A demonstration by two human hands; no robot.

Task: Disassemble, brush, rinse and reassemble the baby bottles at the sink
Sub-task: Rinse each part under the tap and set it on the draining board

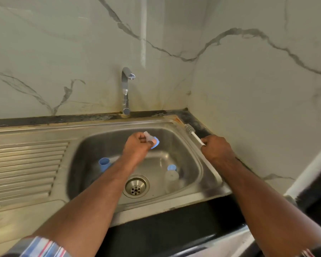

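Observation:
Over the steel sink, my left hand pinches a clear teat set in a blue ring. My right hand grips the white handle of a bottle brush lying along the sink's right rim, its grey bristle head pointing toward the back corner. Down in the basin a blue cap stands at the left. A clear bottle with a blue collar lies at the right, near the drain.
The chrome tap stands behind the basin, and no water shows under it. A ribbed draining board stretches to the left. Marble wall panels close off the back and right. A dark counter edge runs along the front.

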